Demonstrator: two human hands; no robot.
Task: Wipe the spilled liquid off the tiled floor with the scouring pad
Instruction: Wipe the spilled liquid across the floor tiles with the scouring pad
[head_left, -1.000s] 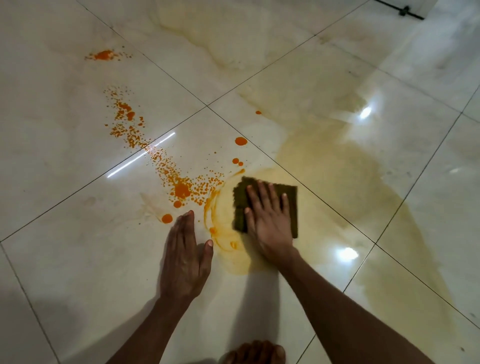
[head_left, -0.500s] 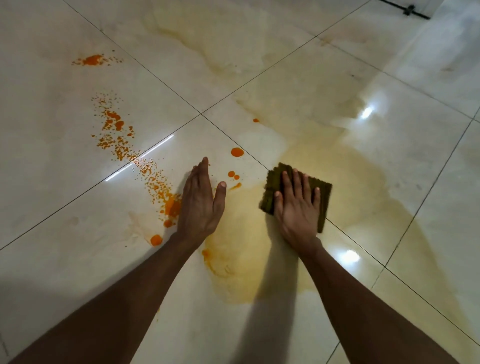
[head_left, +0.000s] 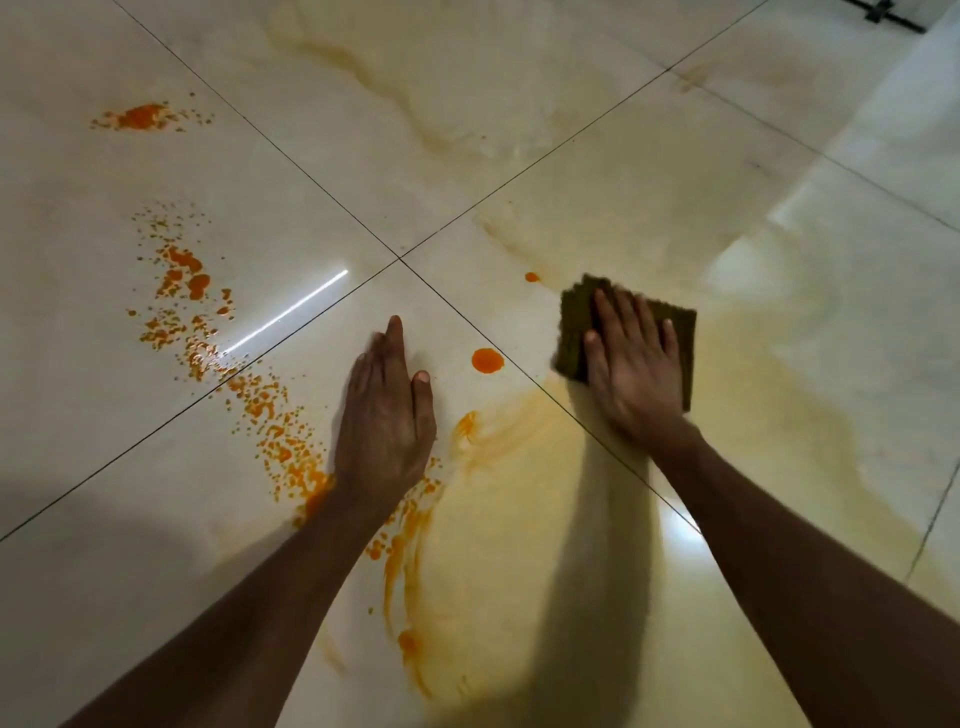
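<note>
Item: scouring pad (head_left: 574, 332), dark olive-green, square, lying flat on the tiled floor (head_left: 519, 104) just right of where four tiles meet.
Right hand (head_left: 636, 374): laid palm-down over the pad, fingers straight and slightly spread, pressing it to the tile; no curl round its edges.
Left hand (head_left: 384, 415): flat on the floor, fingers together and thumb a little apart, bracing, holding nothing; it sits between the spatter trail and the smeared patch.
Large orange drop (head_left: 487, 360): round, intact, between the two hands, just left of the pad.
Small orange drop (head_left: 531, 277): intact, just beyond the pad's far-left corner.
Orange spatter trail (head_left: 260, 400): dense dots and blobs running diagonally from upper left down to the left wrist; looks untouched.
Far orange splash (head_left: 140, 117): well apart at upper left; looks untouched.
Yellow smear film (head_left: 519, 519): thin, pale, covering the tiles below and to the right of the pad, with darker orange streaks (head_left: 405, 561) at its left edge.
Progress, judged: early to middle; right side spread thin rather than dry, film remains.
Left to do, judged: both drops, the whole trail, the far splash, the streaks, then the residual film.
</note>
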